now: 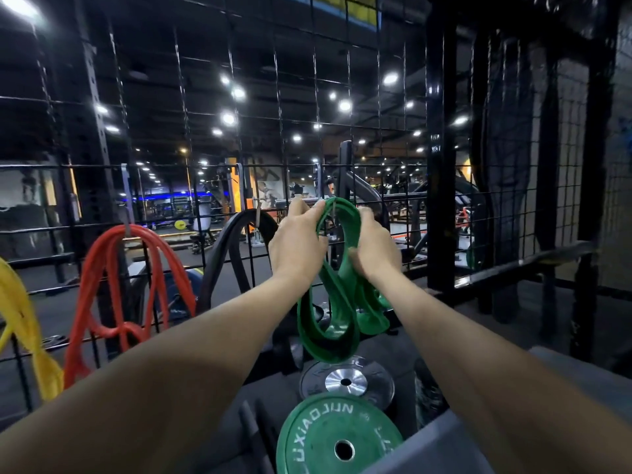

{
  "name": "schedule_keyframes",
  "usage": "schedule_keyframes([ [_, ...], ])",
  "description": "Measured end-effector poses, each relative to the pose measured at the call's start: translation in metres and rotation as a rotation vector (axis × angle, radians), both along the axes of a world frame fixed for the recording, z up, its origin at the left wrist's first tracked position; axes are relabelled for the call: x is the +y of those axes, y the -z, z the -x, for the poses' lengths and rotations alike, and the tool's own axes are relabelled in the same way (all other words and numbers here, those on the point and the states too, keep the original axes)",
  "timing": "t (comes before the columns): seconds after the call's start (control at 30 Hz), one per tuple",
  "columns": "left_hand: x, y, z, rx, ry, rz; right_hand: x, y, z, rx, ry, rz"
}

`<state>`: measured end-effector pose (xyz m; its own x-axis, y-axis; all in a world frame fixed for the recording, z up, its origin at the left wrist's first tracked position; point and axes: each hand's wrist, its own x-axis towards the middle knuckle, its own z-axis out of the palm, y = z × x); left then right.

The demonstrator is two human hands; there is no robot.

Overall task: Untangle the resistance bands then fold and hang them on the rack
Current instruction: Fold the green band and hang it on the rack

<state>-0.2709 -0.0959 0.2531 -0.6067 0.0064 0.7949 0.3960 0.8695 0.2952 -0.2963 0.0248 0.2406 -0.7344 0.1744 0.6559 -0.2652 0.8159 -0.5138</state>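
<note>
Wide green rubber resistance band (pixel 337 302) — one, folded into several loops, top bend being lifted to a small metal hook (pixel 333 208) on the black wire-grid rack (pixel 376 148), presumably so it hangs doubled.

Left hand (pixel 297 241) and right hand (pixel 374 246) — two, each gripping the bundle's upper end, keeping the folds together.

Bands already hanging: red (pixel 136 268), one; black (pixel 236 248), one; yellow (pixel 20 313), one.

Weight plates below: green (pixel 337 439), one; dark grey (pixel 347 381), one.
</note>
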Motion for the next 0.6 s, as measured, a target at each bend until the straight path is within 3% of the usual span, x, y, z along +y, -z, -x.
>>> schedule_keyframes([
  [0.17,0.005,0.020,-0.010,-0.080,-0.042,-0.001,0.024,0.001,-0.008,0.128,0.119,-0.165],
  [0.27,0.008,0.026,-0.012,-0.077,-0.035,-0.017,0.025,0.007,-0.010,0.017,0.080,-0.184],
  [0.43,0.005,0.035,-0.012,-0.104,-0.040,0.001,0.013,0.028,-0.002,-0.103,-0.202,-0.089],
  [0.6,0.001,0.038,-0.013,-0.195,-0.024,-0.026,0.020,0.036,-0.010,-0.150,-0.094,-0.203],
])
